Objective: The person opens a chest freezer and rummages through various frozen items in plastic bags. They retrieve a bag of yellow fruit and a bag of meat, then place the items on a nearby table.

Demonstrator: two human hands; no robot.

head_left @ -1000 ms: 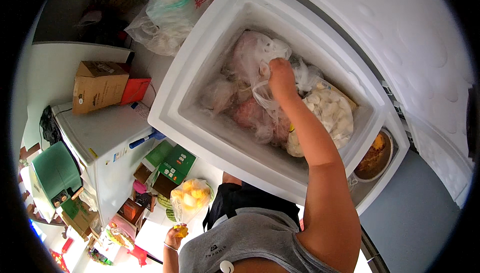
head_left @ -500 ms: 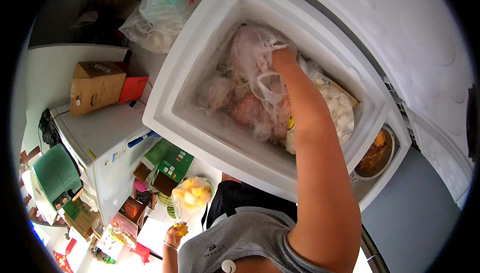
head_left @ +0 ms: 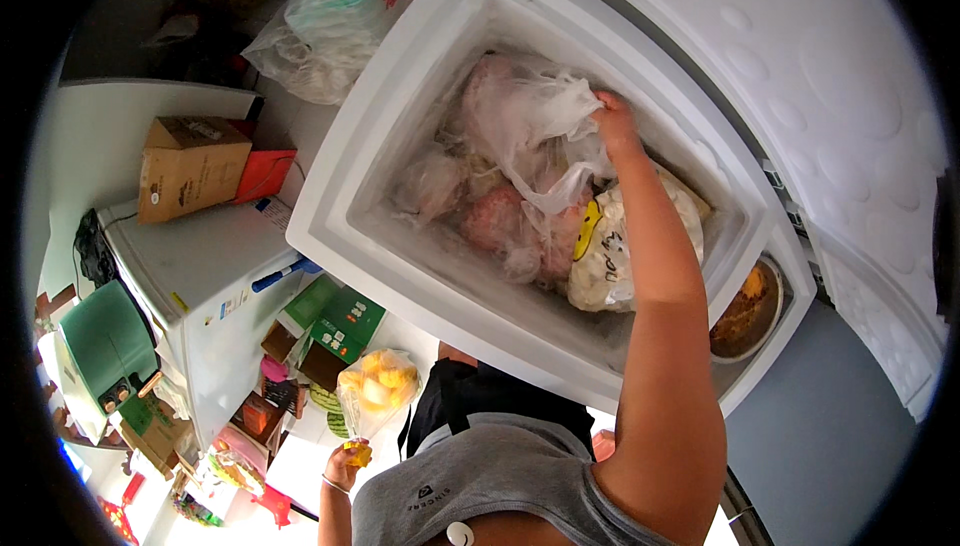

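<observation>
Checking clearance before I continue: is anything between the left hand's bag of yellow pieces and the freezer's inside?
Yes: the freezer's near wall. The bag of yellow pieces, in the left hand, is outside it. The raised lid leaves the opening uncovered.

Seemingly a home's food-storage corner; open chest freezer (head_left: 440, 308), green countertop appliance (head_left: 108, 341), striped watermelons (head_left: 333, 426) suggest it.

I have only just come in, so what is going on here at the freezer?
A person's right hand reaches inside the open chest freezer and pinches the edge of a thin whitish plastic bag. The left hand, outside the freezer, holds a clear bag of yellow pieces. A bag of white pieces lies in the freezer, partly hidden by the right forearm.
</observation>
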